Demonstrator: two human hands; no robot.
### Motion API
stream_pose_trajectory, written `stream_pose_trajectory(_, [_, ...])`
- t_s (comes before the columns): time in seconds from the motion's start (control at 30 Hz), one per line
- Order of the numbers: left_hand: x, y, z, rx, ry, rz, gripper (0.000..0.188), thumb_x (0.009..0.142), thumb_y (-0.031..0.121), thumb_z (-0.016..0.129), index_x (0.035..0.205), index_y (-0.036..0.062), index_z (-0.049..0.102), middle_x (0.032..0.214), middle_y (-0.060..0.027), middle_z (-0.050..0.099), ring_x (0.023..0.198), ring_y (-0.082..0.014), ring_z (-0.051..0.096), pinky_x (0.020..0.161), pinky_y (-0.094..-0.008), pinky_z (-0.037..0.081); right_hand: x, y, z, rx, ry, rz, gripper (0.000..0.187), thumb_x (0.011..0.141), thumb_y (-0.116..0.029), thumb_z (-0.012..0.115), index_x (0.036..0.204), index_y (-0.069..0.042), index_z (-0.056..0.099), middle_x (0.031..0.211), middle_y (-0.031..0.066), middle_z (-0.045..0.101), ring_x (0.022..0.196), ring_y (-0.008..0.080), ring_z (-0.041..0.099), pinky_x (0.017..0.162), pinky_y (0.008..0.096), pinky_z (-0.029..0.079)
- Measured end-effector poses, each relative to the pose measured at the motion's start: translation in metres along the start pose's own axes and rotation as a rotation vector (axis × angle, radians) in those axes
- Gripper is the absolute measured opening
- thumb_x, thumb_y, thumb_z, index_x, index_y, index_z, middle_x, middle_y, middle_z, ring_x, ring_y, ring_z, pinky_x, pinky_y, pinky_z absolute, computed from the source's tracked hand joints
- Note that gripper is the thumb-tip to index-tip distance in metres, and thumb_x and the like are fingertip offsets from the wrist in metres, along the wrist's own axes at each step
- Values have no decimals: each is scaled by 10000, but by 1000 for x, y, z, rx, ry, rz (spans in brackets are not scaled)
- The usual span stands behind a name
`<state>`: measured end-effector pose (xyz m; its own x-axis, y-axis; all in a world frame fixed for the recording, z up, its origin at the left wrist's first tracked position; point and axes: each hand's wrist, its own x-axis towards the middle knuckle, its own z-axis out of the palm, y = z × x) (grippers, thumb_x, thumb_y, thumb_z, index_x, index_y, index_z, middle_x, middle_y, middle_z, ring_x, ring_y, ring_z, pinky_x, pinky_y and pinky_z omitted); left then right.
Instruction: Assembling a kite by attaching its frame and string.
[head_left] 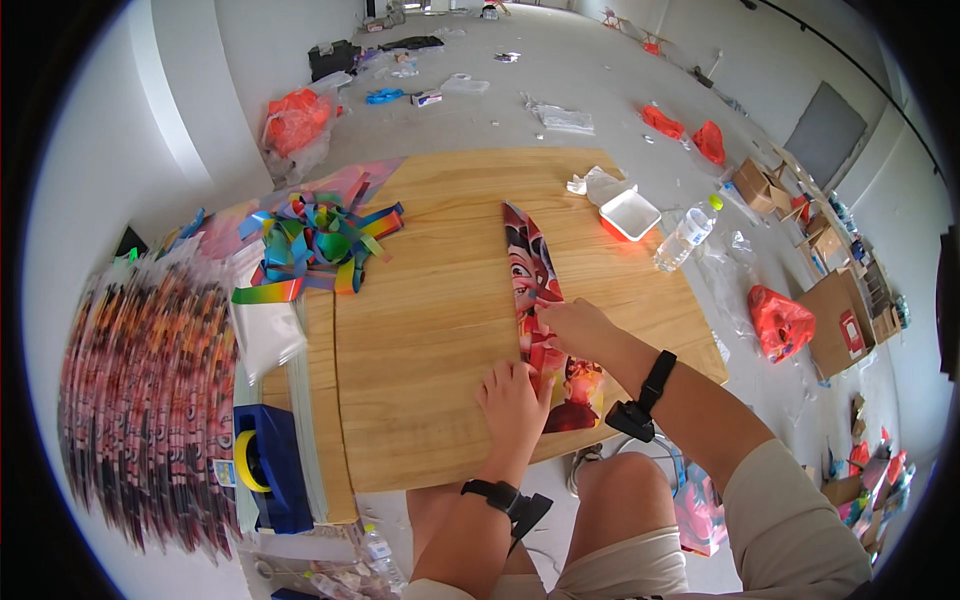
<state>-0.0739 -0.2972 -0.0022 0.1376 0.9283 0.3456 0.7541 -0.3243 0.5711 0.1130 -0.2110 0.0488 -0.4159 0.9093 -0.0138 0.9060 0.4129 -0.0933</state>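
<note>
2 hands [512,400] [580,329] touch printed sheet [531,262]; bottle label [692,227] seems bluish, blurred.

Bare left hand [511,405] and right hand [580,328], black at both wrists, pale beige clothes

The left strap [482,488] and right strap [657,377] are dark bands, each bearing an angular black unit, the left unit [530,516] wedge-like, the right unit [630,421] blockier; the right sleeve [790,510] is loose, plain and short, ending above the elbow; the shorts [630,570] are a similar beige, hemmed above the bare knees, and little shows of the left sleeve [430,590]
</note>
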Motion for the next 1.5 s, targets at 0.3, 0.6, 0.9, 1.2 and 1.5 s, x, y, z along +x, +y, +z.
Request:
stream_pose_trajectory(0.3, [4,7,-1,-53,-9,-99,215,828,334,796,853,162,670,1023,-35,579,1063,-267,555,893,-470,365,2,7,3,66,21,-1,221,935,-321,651,885,-107,623,836,104,695,874,322,708,717,478,534])
stream_pose_trajectory(0.6, [2,4,4,-10,64,-84,173,875,288,727,870,132,655,1057,-63,578,1085,-284,546,894,-484,358,7,-6,-22,101,-184,152,471,936,-564,604,920,-98,669,940,106,745,884,328,717,747,481,542])
stream_pose_trajectory(0.9, [2,4,6,107,77,-43,176,879,267,715,899,109,641,1086,-75,565,1086,-299,543,875,-486,361,0,2,-7,314,-101,235,255,866,-412,747,845,-159,721,1059,11,746,1178,189,645,851,558,338])
stream_pose_trajectory(1.2, [2,12,-8,122,8,-32,254,891,271,696,1040,83,612,1115,-96,562,1064,-319,553,860,-489,387,-3,-8,17,212,111,246,174,844,-344,770,900,-189,715,1336,-9,622,1248,232,556,940,569,337])
stream_pose_trajectory(1.5, [-36,50,-5,57,-251,340,780,891,303,659,1521,-58,374,1621,-225,329,1515,-380,304,1220,-507,263,0,-14,27,149,161,245,184,856,-361,757,916,-192,719,1346,-28,549,1248,239,519,967,564,332])
